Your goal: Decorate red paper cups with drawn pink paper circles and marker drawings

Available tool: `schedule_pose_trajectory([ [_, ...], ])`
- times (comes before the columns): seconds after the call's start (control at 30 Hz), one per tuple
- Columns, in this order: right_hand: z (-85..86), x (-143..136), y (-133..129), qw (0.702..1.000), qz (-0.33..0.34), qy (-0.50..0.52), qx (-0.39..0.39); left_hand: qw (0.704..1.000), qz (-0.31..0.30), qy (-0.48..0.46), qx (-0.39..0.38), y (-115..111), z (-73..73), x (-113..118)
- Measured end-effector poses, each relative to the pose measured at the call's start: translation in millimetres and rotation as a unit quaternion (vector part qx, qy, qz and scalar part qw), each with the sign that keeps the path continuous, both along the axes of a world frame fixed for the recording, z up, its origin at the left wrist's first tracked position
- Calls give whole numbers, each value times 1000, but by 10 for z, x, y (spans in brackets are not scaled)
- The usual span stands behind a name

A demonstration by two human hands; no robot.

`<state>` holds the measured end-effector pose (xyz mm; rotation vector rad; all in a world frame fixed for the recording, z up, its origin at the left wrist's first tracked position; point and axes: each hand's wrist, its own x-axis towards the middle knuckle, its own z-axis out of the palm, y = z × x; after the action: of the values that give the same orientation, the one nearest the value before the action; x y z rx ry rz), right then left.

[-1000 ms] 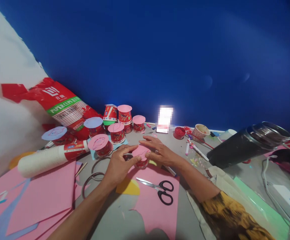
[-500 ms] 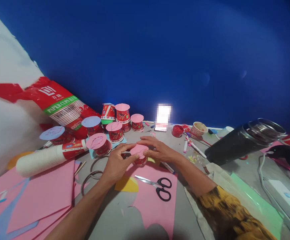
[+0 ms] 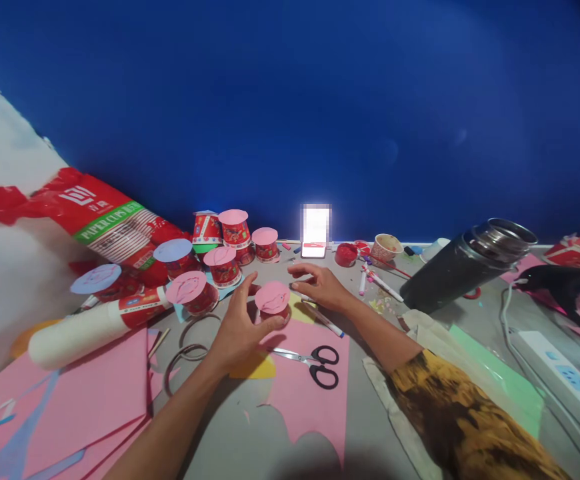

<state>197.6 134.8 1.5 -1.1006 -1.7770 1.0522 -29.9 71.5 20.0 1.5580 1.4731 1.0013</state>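
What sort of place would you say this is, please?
It looks like a craft worktable, though whether in a home, school or workshop I cannot tell. Scissors lie on cut pink paper, a marker lies nearby, and paper-topped red cups stand further back.

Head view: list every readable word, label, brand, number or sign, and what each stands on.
"PAPER CUPS": green band of the red bag; characters after it unreadable.
White logo, same bag: characters under it too blurred.
Cup stack: print too small.
Cups: print too small.
Phone: screen blocked out.
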Motion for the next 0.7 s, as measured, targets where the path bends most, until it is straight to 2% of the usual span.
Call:
schedule_pose_trajectory([
  [0.17,-52,-49,-12,1000,-9,-8,9,999,20,20,16,-6,-105,123],
  [0.3,-51,-61,-23,1000,-7,-9,9,998,24,30,55,33,-151,78],
  [0.47,-53,-78,-37,1000,12,0,-15,993,-24,53,106,58,-185,-23],
  [0.6,-69,-90,-48,999,25,9,-29,994,-42,55,89,69,-176,-58],
  [0.7,-82,-93,-45,999,17,20,-25,993,-79,62,59,85,-168,-92],
])
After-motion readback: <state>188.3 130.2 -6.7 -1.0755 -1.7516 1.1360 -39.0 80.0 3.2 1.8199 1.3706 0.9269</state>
